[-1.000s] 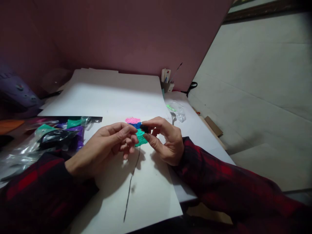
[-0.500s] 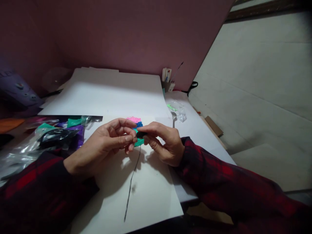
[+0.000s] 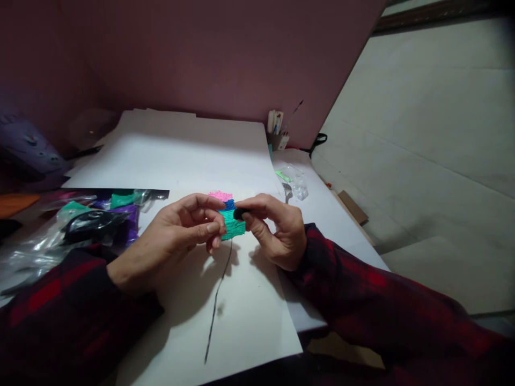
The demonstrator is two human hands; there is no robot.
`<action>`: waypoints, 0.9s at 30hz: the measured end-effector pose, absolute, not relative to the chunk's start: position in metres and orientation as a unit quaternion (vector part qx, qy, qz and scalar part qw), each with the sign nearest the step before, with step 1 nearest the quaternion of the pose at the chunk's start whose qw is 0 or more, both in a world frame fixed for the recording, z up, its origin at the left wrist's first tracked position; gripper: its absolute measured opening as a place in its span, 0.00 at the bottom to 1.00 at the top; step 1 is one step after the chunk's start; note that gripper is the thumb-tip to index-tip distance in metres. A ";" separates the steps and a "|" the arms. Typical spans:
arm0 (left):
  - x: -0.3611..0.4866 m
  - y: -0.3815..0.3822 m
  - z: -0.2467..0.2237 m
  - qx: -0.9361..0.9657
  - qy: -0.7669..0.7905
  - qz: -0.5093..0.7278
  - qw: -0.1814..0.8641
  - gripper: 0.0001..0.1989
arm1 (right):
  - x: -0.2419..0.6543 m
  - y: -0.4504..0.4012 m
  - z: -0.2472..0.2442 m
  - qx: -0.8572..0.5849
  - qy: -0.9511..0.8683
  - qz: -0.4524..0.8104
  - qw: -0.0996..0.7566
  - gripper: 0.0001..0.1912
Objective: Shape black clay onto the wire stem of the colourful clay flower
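Right hand (image 3: 279,233): thumb and forefinger pinching a small, rounded black lump of soft-looking material (image 3: 239,214), held over the sheet and seen against the upper right part of a turquoise-green ridged patch (image 3: 232,228). Left hand (image 3: 173,236): fingers curled, thumb near the fingertips, just beside the lump and apart from it; cannot tell whether a tiny bit is held between them. Both wrists are in red-and-black checked sleeves (image 3: 374,279). Beneath the hands, a white sheet of paper (image 3: 253,321) bears the turquoise patch, a dark blue textured patch (image 3: 229,205) directly beyond it, and a bright pink textured patch (image 3: 220,195) farthest from the person. One thin, slightly curved dark line (image 3: 214,305) runs from the turquoise patch toward the near edge. Hand shadows fall on the paper. Left of the sheet: clear plastic bags with green, purple and black contents (image 3: 94,225). Right of it: a crumpled clear plastic bag (image 3: 298,185) beside a bright green piece (image 3: 284,176). Beyond: large white sheets (image 3: 181,150), overlapping, near a pink wall (image 3: 201,59).
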State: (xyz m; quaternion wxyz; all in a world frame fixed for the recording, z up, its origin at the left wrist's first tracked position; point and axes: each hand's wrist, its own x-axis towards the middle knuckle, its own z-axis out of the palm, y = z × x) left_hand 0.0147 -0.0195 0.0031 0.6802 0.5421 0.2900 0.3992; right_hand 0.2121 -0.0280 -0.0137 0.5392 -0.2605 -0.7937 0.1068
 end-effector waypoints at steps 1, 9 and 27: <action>0.015 -0.019 0.003 0.543 0.291 0.399 0.679 0.11 | 0.212 -0.028 -0.014 -0.258 -0.798 0.106 0.534 0.10; 0.012 -0.018 -0.003 0.589 0.296 0.406 0.633 0.12 | 0.211 -0.030 -0.009 -0.205 -0.860 0.074 0.461 0.11; 0.014 -0.016 0.000 0.523 0.393 0.442 0.613 0.10 | 0.213 -0.030 -0.008 -0.163 -0.881 0.198 0.396 0.10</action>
